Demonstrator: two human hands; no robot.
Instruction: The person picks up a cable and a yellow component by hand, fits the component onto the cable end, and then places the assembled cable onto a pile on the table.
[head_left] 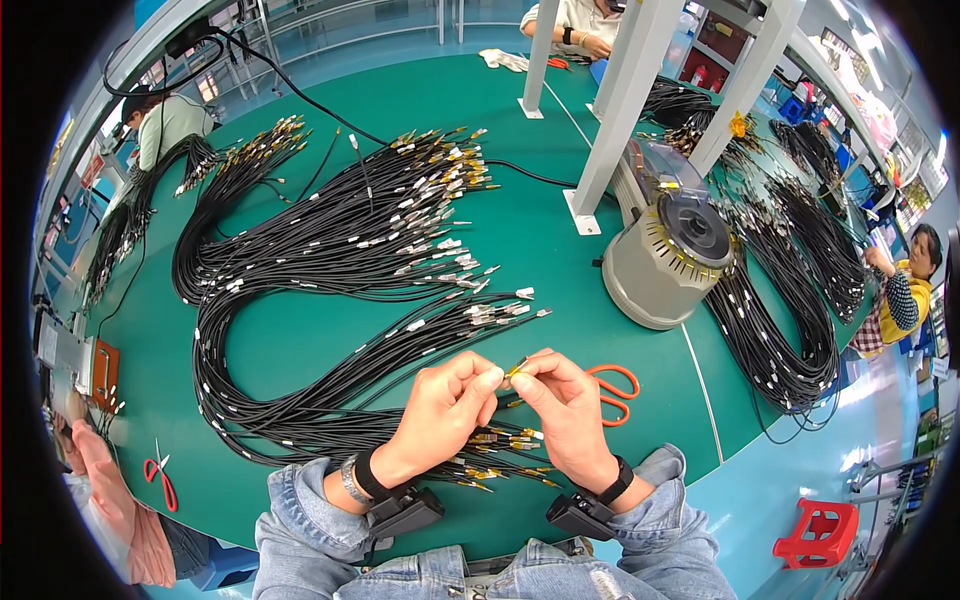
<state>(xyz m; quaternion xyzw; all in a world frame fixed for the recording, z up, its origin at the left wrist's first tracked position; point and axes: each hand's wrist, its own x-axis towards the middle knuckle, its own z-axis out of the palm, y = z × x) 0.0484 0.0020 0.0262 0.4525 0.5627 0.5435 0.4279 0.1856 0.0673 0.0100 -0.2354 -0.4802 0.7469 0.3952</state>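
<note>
My left hand and my right hand meet above the green table, thumbs and forefingers pinched together. Between the fingertips is a small cable end with a yellowish part; its fine detail is too small to tell. Below my hands lie more cable ends, with white and yellow tips, belonging to a black cable bundle that curves round on the left. Just right of my right hand are the orange handles of scissors, partly hidden by the hand.
Large black cable bundles cover the left of the green table. A grey round machine stands beside white metal posts on the right. Red-handled scissors lie at far left. Other people work around the table. A red stool stands lower right.
</note>
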